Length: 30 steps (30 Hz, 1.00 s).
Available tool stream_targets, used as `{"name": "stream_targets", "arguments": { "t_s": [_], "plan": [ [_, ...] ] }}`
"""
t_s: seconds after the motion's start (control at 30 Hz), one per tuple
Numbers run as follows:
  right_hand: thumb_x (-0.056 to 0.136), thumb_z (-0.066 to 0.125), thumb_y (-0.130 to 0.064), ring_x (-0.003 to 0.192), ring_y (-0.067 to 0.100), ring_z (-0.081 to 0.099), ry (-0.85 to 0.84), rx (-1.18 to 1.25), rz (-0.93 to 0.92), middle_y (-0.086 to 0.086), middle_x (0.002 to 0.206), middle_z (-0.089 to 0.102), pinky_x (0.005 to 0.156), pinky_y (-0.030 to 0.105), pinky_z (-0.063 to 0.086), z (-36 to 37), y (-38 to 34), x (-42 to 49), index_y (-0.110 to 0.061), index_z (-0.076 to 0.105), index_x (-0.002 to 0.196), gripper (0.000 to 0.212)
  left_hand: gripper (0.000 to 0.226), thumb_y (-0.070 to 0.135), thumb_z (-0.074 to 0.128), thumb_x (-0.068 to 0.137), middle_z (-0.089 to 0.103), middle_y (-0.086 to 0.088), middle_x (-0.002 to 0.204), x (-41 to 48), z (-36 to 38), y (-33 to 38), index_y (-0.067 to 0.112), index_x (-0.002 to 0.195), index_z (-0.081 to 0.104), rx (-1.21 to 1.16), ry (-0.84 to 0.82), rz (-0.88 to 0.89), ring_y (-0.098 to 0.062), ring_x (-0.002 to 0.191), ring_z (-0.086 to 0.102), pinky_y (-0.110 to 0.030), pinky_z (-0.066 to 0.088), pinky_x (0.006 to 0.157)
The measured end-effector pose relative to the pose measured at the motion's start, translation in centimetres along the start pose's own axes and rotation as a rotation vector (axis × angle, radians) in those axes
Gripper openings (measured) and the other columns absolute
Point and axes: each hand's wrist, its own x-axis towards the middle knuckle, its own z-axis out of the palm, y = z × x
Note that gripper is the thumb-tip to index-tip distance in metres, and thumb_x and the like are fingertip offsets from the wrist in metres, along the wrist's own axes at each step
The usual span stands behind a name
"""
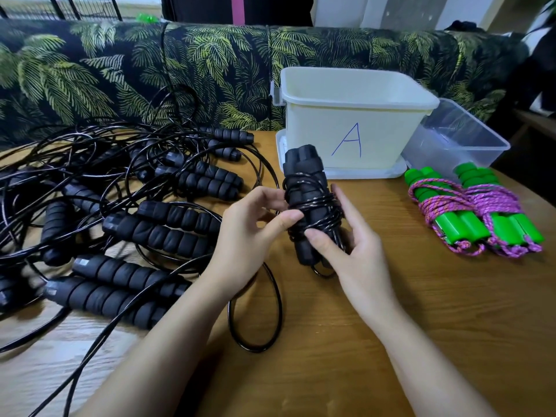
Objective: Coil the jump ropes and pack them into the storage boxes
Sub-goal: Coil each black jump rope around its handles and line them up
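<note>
A black jump rope bundle (304,176), two foam handles side by side with black cord wound round them, stands upright at the table's middle. My left hand (252,227) pinches the wound cord from the left with thumb and fingers. My right hand (346,245) grips the bundle's lower part from the right, thumb across the front. A cord loop (255,323) trails down onto the table beneath them. Behind the bundle stands a cream storage box (355,115) marked with a blue letter A, open at the top.
A tangled heap of black jump ropes (126,212) with foam handles covers the table's left half. Two coiled ropes with green handles and purple cord (472,218) lie at the right. A clear plastic box (457,136) sits behind them. A leaf-patterned sofa (150,70) runs along the back.
</note>
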Motion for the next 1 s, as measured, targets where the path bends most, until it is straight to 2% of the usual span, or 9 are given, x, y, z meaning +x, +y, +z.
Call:
{"name": "stream_targets", "arguments": {
  "t_s": [0.1,0.17,0.33,0.47,0.57,0.67,0.8,0.93,1.0],
  "plan": [
    [0.082,0.071,-0.028,0.122,0.006,0.059,0.030,0.141,0.025,-0.013,0.127,0.065,0.098,0.025,0.047,-0.3,-0.4,0.1,-0.040,0.050,0.132,0.056,0.019,0.025,0.072,0.085,0.071,0.005,0.090,0.2,-0.5,0.2,0.028,0.102,0.066,0.009,-0.028,0.056,-0.012,0.087,0.069,-0.031,0.057,0.083],
    [0.079,0.076,-0.038,0.122,0.011,0.059,0.041,0.197,0.057,-0.007,0.126,0.066,0.100,0.031,0.047,-0.3,-0.5,0.1,-0.041,0.053,0.129,0.054,0.020,0.012,0.071,0.087,0.070,0.004,0.085,0.1,-0.6,0.4,0.026,0.100,0.067,-0.007,-0.021,0.085,-0.010,0.080,0.068,-0.021,0.055,0.074],
    [0.068,0.081,-0.058,0.126,0.019,0.057,0.036,0.294,0.092,-0.001,0.129,0.065,0.109,0.048,0.041,-0.1,-0.7,0.0,-0.042,0.057,0.128,0.067,0.032,0.024,0.072,0.079,0.067,-0.001,0.086,0.3,-0.5,0.5,0.010,0.106,0.062,-0.126,0.033,0.064,-0.011,0.073,0.065,-0.014,0.048,0.060],
    [0.070,0.080,-0.057,0.125,0.023,0.057,0.026,0.312,0.084,0.001,0.128,0.065,0.102,0.046,0.047,-0.1,-0.7,-0.1,-0.048,0.055,0.130,0.066,0.048,0.026,0.065,0.082,0.073,0.008,0.097,0.3,-0.3,0.4,0.012,0.127,0.056,-0.199,-0.045,-0.042,-0.004,0.091,0.069,-0.017,0.053,0.076],
    [0.074,0.079,-0.050,0.120,0.020,0.061,0.025,0.307,0.077,0.000,0.123,0.067,0.093,0.034,0.051,-0.2,-0.6,-0.1,-0.046,0.055,0.127,0.058,0.027,0.013,0.057,0.094,0.075,0.005,0.105,0.1,0.0,0.5,0.016,0.120,0.063,-0.212,-0.090,-0.025,-0.007,0.101,0.069,-0.017,0.052,0.081],
    [0.086,0.068,-0.034,0.120,0.011,0.060,0.045,0.225,0.053,-0.005,0.125,0.066,0.097,0.029,0.048,0.0,-0.5,-0.1,-0.040,0.053,0.130,0.047,0.024,0.005,0.056,0.095,0.075,0.017,0.095,-0.1,0.3,0.8,0.024,0.108,0.064,-0.219,-0.061,-0.014,-0.001,0.095,0.069,-0.013,0.052,0.078],
    [0.085,0.061,-0.046,0.131,0.008,0.050,0.120,0.040,-0.022,-0.017,0.137,0.050,0.112,0.038,0.039,-0.2,0.2,0.1,-0.037,0.051,0.134,0.051,0.020,0.007,0.060,0.094,0.076,0.011,0.094,-0.3,0.5,0.7,0.020,0.108,0.067,-0.170,0.001,-0.004,-0.003,0.092,0.070,-0.015,0.052,0.077],
    [0.095,0.056,-0.024,0.131,0.015,0.052,0.091,0.009,-0.054,-0.015,0.139,0.055,0.110,0.048,0.041,-0.3,0.7,0.2,-0.041,0.048,0.137,0.046,0.026,0.027,0.069,0.083,0.077,0.006,0.090,-0.5,0.5,0.7,0.018,0.108,0.070,-0.059,0.102,0.036,-0.009,0.089,0.073,-0.026,0.058,0.079],
    [0.096,0.053,-0.028,0.131,0.013,0.052,0.056,-0.035,-0.054,-0.012,0.141,0.055,0.109,0.048,0.042,-0.1,0.8,0.1,-0.042,0.046,0.139,0.046,0.027,0.033,0.075,0.076,0.076,0.006,0.083,-0.6,0.4,0.8,0.025,0.101,0.070,-0.004,0.142,0.057,-0.012,0.081,0.074,-0.033,0.060,0.077]
  ]
}}
